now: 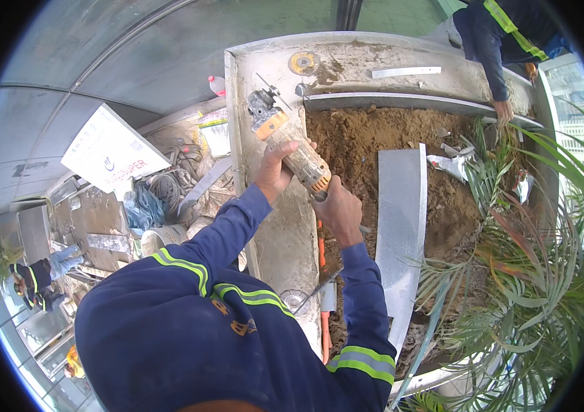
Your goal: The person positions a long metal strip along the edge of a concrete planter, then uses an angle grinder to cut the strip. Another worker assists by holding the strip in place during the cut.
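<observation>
Both my hands hold an angle grinder [297, 156], dusty, with an orange-yellow section and a grey metal head. My left hand [275, 169] wraps round its body just behind the head. My right hand [341, 210] grips the rear end. The thin disc at the head shows nearly edge-on, above the pale, stained ledge [271, 240]; whether it spins I cannot tell. Past the head, a round yellow-and-grey disc [304, 63] lies flat on the far ledge. A long grey metal sheet [400, 220] rests over the brown soil to the right of my hands.
A co-worker's hand [503, 111] reaches down at the far right beside a metal strip [415, 103] edging the soil. Palm fronds [525, 275] crowd the right. Leftward lie a white board [115, 152], a blue plastic bag [144, 206] and a bucket [161, 237].
</observation>
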`<state>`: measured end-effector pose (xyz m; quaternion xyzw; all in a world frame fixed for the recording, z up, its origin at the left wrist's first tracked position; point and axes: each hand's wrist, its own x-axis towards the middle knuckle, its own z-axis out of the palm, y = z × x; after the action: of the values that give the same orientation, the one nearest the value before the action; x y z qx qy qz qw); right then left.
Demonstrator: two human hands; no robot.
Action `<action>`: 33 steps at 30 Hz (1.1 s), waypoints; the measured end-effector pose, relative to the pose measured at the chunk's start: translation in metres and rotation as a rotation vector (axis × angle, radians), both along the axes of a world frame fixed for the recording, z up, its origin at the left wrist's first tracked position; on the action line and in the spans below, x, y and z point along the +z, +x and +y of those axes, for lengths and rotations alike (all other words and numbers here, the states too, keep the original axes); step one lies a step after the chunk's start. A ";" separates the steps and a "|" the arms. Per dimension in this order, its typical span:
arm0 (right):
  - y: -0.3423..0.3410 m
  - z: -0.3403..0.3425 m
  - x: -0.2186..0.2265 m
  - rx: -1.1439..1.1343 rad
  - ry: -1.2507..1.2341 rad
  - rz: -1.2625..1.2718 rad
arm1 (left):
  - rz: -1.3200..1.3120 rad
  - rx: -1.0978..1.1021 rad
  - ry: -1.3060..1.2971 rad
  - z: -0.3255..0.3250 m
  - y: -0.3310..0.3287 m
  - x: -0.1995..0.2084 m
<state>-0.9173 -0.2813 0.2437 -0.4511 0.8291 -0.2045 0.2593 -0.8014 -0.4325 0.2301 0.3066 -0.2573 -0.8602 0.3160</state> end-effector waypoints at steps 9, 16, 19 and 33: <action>-0.015 -0.003 -0.012 -0.070 0.055 0.068 | 0.013 -0.054 0.119 -0.002 -0.024 -0.022; -0.037 -0.007 -0.026 -0.063 0.068 0.077 | 0.017 -0.053 0.083 -0.011 -0.053 -0.043; -0.042 -0.009 -0.027 -0.072 0.088 0.028 | 0.016 -0.071 0.097 -0.014 -0.055 -0.051; -0.047 -0.007 -0.032 -0.030 0.110 -0.003 | 0.023 -0.067 0.089 -0.013 -0.054 -0.061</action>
<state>-0.9647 -0.2888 0.2118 -0.4233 0.8455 -0.1630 0.2819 -0.8555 -0.4457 0.1690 0.3015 -0.2252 -0.8844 0.2762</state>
